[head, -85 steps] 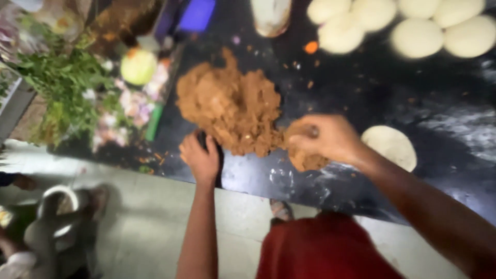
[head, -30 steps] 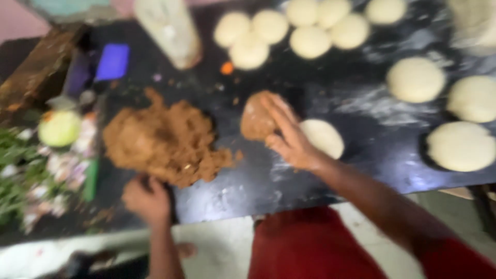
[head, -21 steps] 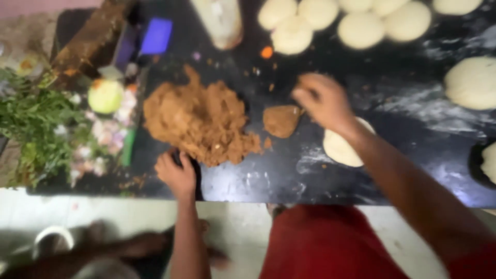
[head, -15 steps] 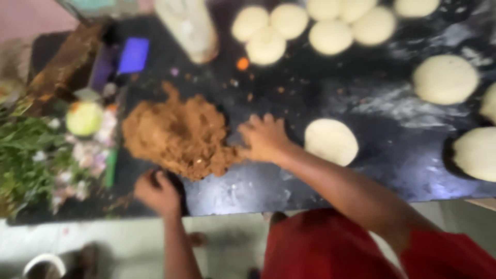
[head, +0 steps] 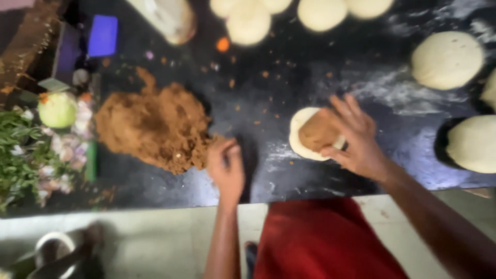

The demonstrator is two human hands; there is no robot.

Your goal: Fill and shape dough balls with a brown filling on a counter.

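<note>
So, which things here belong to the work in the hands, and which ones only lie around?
In use:
right hand
brown filling lump
flat dough disc
left hand
filling heap

Lying about:
other dough discs
green herbs
blue packet

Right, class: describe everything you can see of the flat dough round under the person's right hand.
The dough round is a pale cream disc, soft and smooth-looking, lying flat on the dark, flour-dusted worktop. A lump of brown filling sits on its middle and right part, so only its left rim and lower edge show. The right hand rests over the filling, fingers spread, thumb at the disc's lower right edge. It lies apart from the big filling heap and the other discs.
</note>
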